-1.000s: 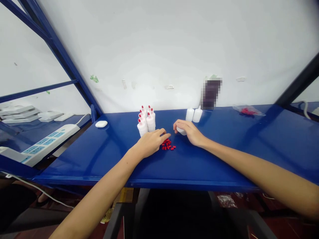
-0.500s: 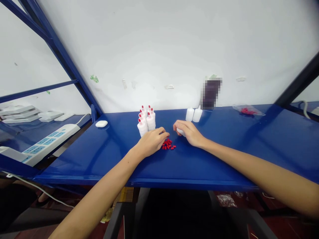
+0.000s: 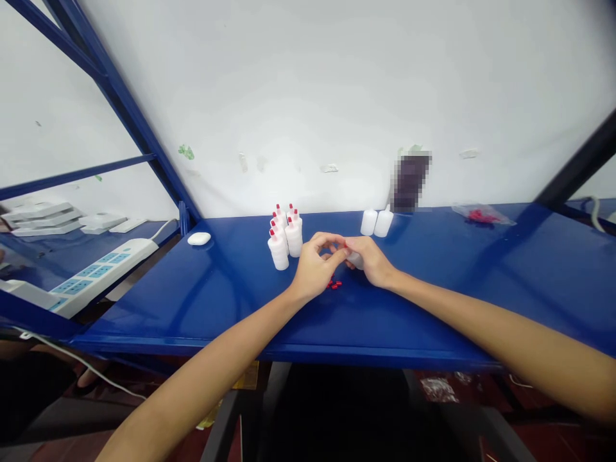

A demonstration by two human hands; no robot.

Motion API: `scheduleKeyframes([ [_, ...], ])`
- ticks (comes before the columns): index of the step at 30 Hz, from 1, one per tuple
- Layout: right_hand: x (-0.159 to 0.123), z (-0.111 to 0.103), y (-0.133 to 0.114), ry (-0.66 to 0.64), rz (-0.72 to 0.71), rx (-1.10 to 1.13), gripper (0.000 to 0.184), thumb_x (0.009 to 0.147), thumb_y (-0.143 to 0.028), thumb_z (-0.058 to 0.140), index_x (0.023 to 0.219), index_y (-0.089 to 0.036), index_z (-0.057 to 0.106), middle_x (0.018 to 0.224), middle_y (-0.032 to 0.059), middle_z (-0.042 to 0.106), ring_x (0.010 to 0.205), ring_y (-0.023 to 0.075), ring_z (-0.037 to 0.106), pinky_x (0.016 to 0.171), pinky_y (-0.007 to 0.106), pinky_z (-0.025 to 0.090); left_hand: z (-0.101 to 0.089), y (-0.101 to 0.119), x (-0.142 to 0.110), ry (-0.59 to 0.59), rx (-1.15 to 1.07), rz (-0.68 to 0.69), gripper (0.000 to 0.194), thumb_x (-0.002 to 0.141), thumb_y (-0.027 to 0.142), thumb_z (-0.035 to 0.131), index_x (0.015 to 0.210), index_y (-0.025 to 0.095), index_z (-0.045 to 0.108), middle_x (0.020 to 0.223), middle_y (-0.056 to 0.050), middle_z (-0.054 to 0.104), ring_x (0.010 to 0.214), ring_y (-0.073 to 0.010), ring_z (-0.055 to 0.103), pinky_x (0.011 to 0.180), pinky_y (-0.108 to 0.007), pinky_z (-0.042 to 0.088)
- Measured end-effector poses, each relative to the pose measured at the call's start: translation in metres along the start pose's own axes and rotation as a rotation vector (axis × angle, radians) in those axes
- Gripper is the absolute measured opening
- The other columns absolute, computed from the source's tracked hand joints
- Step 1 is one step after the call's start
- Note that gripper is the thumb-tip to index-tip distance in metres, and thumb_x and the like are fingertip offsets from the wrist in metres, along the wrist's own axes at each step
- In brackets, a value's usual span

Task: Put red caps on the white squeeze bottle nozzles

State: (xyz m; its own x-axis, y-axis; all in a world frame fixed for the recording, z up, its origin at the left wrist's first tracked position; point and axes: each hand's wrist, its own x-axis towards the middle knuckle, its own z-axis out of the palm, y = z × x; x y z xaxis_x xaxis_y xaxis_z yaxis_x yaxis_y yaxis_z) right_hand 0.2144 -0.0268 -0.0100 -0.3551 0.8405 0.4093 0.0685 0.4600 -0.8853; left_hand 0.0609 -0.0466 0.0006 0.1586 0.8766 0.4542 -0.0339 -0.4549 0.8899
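In the head view my right hand (image 3: 373, 260) is closed around a white squeeze bottle (image 3: 355, 259), mostly hidden by the fingers. My left hand (image 3: 317, 262) meets it at the bottle's tip, pinching a small red cap (image 3: 344, 245) there. Loose red caps (image 3: 335, 284) lie on the blue table just below the hands, partly covered by my left hand. To the left stands a cluster of several white bottles (image 3: 279, 251), upright, with red caps on their pointed tips. Behind my right hand are two white bottles (image 3: 383, 223) with no red on them.
A white oval object (image 3: 199, 239) lies on the blue table (image 3: 231, 308) at left. At the back right is a clear bag (image 3: 482, 215) with red pieces. A power strip (image 3: 103, 273) runs beyond the left edge, and a blurred dark object (image 3: 409, 181) is against the wall.
My left hand has moved from the pile of caps rightward and now meets my right hand at the bottle, a red cap in its fingers. My right hand still holds the bottle.
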Motion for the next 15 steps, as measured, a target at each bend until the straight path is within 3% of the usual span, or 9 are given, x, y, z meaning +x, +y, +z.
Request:
scheduleKeyframes([
  [5,-0.001,-0.003,-0.002,-0.046,-0.022,-0.011,0.048,0.092,-0.052,0.048,0.058,-0.020,0.047,0.051,-0.0032,0.041,0.048,0.0112,0.038,0.049,0.028,0.030,0.000,-0.007,-0.003,-0.068,-0.027,-0.049,0.023,0.082,0.033,0.072,0.094,0.015,0.063,0.090,-0.004,0.060,0.081,-0.0139,0.059,0.074,-0.026,0.052],
  [10,-0.002,-0.007,0.000,-0.078,-0.058,-0.150,0.050,0.094,-0.052,0.043,0.057,-0.019,0.049,0.050,-0.0025,0.042,0.047,0.0108,0.036,0.048,0.028,0.027,0.003,0.000,-0.008,-0.109,0.075,0.008,0.017,0.087,0.031,0.067,0.092,0.016,0.062,0.095,-0.004,0.055,0.082,-0.0128,0.056,0.070,-0.024,0.049],
  [15,-0.004,-0.007,-0.004,-0.101,-0.104,-0.136,0.041,0.097,-0.053,0.043,0.081,-0.018,0.057,0.062,-0.0024,0.050,0.053,0.0126,0.045,0.052,0.027,0.033,-0.008,0.013,-0.011,-0.200,0.270,0.099,0.015,0.096,0.032,0.055,0.101,0.018,0.056,0.077,0.002,0.055,0.066,-0.0098,0.052,0.061,-0.021,0.042],
])
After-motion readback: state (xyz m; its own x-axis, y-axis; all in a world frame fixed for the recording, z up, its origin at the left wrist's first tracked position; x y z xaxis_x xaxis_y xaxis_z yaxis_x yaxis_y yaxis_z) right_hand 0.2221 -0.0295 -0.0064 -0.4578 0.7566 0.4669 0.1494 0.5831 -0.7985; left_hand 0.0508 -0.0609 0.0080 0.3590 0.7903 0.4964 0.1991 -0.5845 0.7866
